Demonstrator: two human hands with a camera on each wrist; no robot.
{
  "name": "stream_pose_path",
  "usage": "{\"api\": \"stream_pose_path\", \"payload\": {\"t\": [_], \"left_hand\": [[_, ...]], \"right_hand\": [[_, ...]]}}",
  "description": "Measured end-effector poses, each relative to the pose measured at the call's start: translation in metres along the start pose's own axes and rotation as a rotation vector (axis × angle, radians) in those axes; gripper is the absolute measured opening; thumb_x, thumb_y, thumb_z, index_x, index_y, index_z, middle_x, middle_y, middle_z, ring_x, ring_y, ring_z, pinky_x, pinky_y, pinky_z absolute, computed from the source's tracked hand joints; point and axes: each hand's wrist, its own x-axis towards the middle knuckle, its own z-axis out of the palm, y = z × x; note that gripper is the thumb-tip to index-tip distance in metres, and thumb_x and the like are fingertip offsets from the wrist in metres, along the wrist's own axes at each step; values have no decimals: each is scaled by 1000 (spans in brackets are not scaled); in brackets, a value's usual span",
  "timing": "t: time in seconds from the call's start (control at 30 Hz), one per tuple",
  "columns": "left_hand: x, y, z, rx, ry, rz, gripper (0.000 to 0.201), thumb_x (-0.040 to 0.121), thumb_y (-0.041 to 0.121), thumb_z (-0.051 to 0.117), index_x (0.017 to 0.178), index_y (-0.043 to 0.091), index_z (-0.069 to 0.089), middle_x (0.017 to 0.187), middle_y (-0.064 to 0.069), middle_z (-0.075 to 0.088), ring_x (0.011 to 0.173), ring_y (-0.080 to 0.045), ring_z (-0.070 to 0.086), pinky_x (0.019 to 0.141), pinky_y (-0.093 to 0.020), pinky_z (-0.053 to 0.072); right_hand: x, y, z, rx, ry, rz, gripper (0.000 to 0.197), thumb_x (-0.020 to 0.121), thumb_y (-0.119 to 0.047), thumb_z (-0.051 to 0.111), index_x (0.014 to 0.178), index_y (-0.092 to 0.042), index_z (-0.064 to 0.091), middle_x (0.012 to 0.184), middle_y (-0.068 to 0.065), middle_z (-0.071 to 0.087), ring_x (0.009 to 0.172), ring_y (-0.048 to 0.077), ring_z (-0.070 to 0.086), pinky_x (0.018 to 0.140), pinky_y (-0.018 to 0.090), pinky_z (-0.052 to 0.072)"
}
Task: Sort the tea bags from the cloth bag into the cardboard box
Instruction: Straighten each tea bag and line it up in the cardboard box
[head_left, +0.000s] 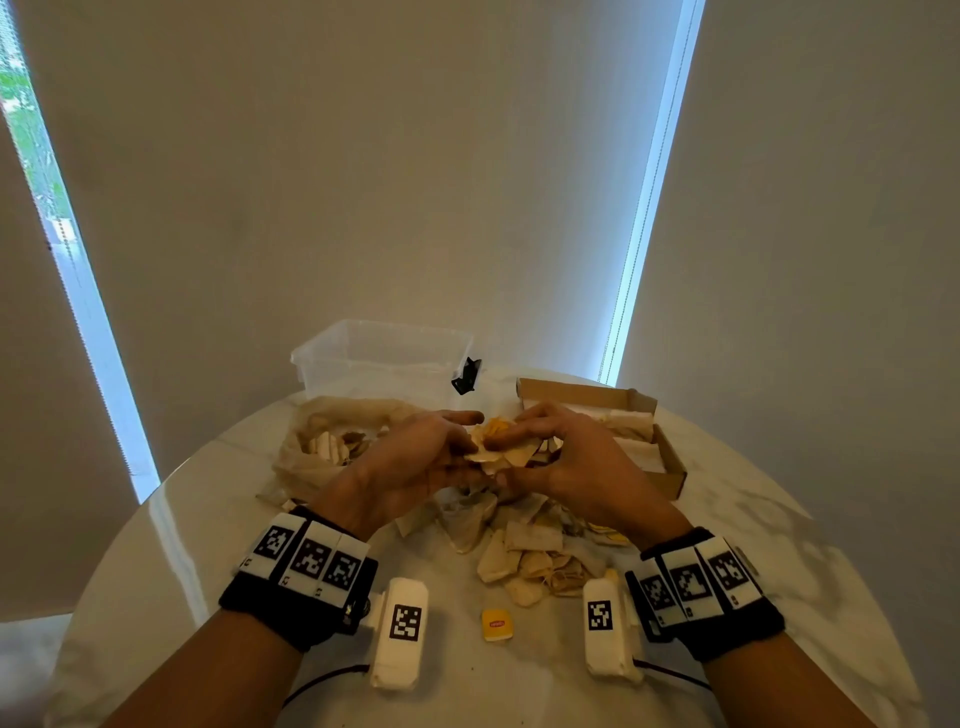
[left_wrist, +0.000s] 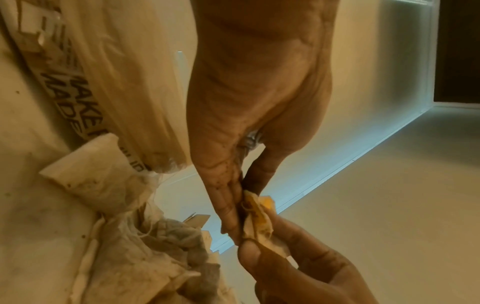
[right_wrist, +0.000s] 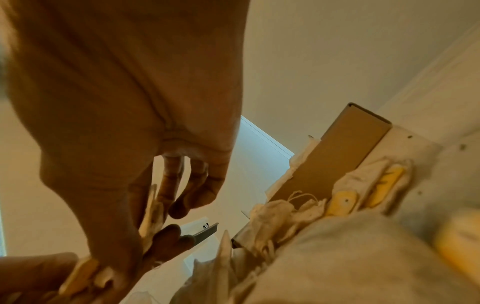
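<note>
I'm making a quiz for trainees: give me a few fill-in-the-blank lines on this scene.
1. Both hands hold one crumpled ____.
2. The brown cardboard box lies to the person's ____.
3. The small loose yellow tag lies on the white ____.

Missing: tea bag; right; table

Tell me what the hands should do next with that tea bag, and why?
Probably carry it right and set it in the cardboard box. Both the left hand and right hand pinch one tea bag above the loose pile on the table, and the box beside the right hand already holds bags in a row.
</note>
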Motion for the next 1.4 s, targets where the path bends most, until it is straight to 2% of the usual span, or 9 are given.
{"api": "stream_pose_path", "payload": {"t": [0.17,0.4,0.6,0.83,1.03,1.1,1.2,1.3,1.4], "left_hand": [[-3,1,-1,-51,-32,-31,40,107,1,38,145,3,53,125,-24,73,110,-33,75,89,-40,65],[2,6,-4,248,38,147,39,105,51,55,134,27,68,124,4,77,109,-18,76,97,-41,60],[-1,1,-5,422,66,265,28,98,34,73,123,21,74,106,1,81,98,-16,78,79,-30,60],[0,2,-6,365,123,229,19,100,24,71,118,15,73,101,-4,81,89,-16,79,69,-25,60],[0,1,-6,380,122,185,27,105,18,63,130,29,58,97,-9,81,86,-26,80,76,-37,65],[-3,1,-2,367,75,149,23,108,34,59,130,32,60,105,-10,79,87,-27,80,77,-38,66],[-3,0,0,366,13,95,39,100,57,60,126,29,67,108,-9,78,90,-25,80,77,-35,65],[-1,-4,-6,465,-1,155,30,97,38,73,120,19,73,108,-11,78,91,-24,80,80,-35,66],[-1,0,-16,495,28,197,22,96,22,77,114,10,75,101,-13,79,91,-26,79,84,-38,66]], "right_hand": [[-1,-5,-2,34,116,-19,20,84,-46,85,103,-41,82,110,-19,70,100,0,63,83,28,52],[-1,-8,-9,423,171,204,15,97,-36,74,106,-27,83,95,-8,81,84,8,74,66,20,55],[-1,-11,-11,464,116,264,24,100,-39,70,107,-21,83,97,-3,82,90,12,76,78,30,60],[-1,-13,-12,467,77,259,21,97,-33,75,112,-20,81,100,-1,82,94,15,79,86,36,65],[-2,-12,-15,369,-21,241,25,100,-14,71,125,-20,73,104,-3,82,95,14,80,82,30,65],[-1,-13,-11,407,-13,272,30,97,-12,75,126,-15,65,101,1,83,91,17,81,81,30,65],[0,-12,-5,420,30,294,39,89,-23,85,122,-16,66,105,1,82,95,20,80,92,41,64],[0,-14,-4,222,-15,253,28,84,-40,88,107,-28,79,105,-10,78,103,10,73,99,42,60],[-1,-24,-13,147,-155,248,26,86,-37,87,111,-33,79,107,-13,75,99,6,71,86,28,60]]}}
